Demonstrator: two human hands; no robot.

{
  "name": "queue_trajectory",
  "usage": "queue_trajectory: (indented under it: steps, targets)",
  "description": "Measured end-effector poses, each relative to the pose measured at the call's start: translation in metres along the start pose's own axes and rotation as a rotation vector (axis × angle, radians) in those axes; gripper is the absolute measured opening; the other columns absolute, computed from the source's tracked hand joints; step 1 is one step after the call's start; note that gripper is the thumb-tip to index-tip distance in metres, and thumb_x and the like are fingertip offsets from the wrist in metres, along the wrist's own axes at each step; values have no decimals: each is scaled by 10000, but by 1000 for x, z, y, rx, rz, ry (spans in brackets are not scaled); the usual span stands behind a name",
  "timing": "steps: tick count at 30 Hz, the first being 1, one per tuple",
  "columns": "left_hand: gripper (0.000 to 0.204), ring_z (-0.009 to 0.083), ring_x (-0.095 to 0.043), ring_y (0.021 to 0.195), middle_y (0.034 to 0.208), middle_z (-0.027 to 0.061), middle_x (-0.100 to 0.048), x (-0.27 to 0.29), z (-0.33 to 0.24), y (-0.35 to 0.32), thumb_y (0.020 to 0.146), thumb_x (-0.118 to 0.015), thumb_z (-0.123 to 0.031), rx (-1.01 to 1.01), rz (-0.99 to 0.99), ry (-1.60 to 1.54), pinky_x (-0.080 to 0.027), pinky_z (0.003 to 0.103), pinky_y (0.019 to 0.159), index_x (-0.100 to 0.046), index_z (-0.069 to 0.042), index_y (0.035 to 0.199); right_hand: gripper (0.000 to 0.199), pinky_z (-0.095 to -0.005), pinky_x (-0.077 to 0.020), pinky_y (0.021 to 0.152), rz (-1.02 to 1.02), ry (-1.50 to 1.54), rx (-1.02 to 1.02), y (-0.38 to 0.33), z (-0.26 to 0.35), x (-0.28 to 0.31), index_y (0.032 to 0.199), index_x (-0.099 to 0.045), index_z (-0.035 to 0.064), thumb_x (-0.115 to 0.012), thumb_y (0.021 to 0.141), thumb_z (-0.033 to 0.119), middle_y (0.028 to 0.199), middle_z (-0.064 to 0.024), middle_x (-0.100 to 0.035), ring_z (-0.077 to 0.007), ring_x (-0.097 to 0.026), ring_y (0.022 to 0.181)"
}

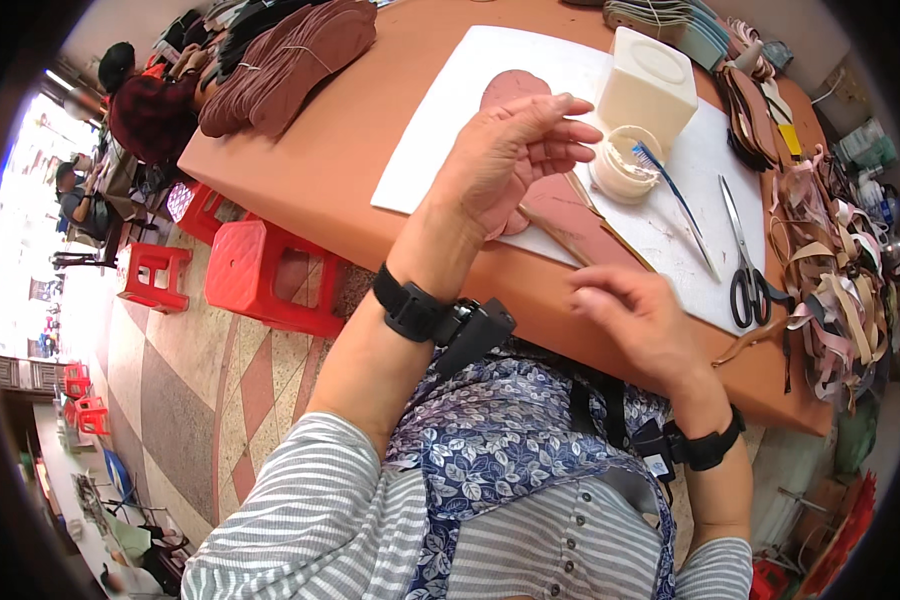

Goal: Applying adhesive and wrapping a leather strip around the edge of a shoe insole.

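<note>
My left hand [530, 150] is raised over a white board [435, 120], its fingers loosely bent and apart, with nothing visible in them. Beneath it lie reddish-brown insole-shaped pieces [515, 88], partly hidden by the hand. Narrow brown strips [625, 243] run along another reddish-brown piece [570, 215]. By the table's near edge, close to a strip's end, my right hand [635, 315] is curled with thumb and forefinger near each other; what they hold, if anything, cannot be made out. A round tub of whitish paste [625, 185] stands beyond, with a blue-bristled brush [680, 200] leaning on it.
A cream square container [655, 85] stands behind the tub. Black-handled scissors [745, 260] lie on the board's right side. Bundled reddish-brown insoles [290, 70] are stacked at the far left of the brown table [300, 180]. Strap scraps [830, 270] hang at right; red stools [260, 270] stand left.
</note>
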State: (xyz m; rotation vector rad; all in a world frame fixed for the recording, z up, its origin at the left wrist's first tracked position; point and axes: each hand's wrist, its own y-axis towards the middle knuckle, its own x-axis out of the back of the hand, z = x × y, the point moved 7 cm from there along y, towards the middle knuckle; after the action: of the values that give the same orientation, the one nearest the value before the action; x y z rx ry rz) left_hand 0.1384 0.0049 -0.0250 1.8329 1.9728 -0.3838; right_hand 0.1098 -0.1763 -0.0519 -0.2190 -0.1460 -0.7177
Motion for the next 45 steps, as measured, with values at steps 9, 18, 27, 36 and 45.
queue_trajectory:
  steps: [9,18,27,36,45]
  targets:
    - [289,165,-687,869,949,119,-724,-3,2,3,971,-662,-217,-127,-144,287,-540,292,840,-699,36,1106,473,-316,-534,899,411,209,-14,-2,5,-56,1307,-566,-53,-678,955,243,1131,-168,-694,-199,-669,1053]
    - [251,122,-668,838,933,64,-709,41,23,-46,977,-655,-181,151,-225,441,-543,238,764,-697,32,1103,214,-381,-520,777,-504,-696,314,-7,1,52,1034,-672,-24,-694,873,115,968,-156,-668,-349,-646,888]
    - [185,287,-633,919,1002,101,-657,7,25,-56,859,-707,-64,-442,-96,1264,-522,355,785,-696,-45,1042,53,-423,-483,718,-519,-1066,423,11,-13,43,897,-640,35,-672,866,65,875,-118,-589,-318,-586,795]
    - [329,293,-602,1045,1093,79,-646,-25,36,-53,811,-739,-95,-671,93,1345,-467,416,912,-685,-88,1135,54,-402,-457,676,-436,-1009,539,-16,-6,41,875,-612,33,-661,854,25,818,-104,-573,-305,-574,747]
    - [121,235,-616,973,964,19,-670,-29,65,-53,821,-750,-137,-596,129,1267,-453,384,873,-728,-106,936,62,-398,-464,694,-436,-1005,486,-20,-17,43,886,-620,37,-673,856,41,831,-99,-579,-299,-573,767]
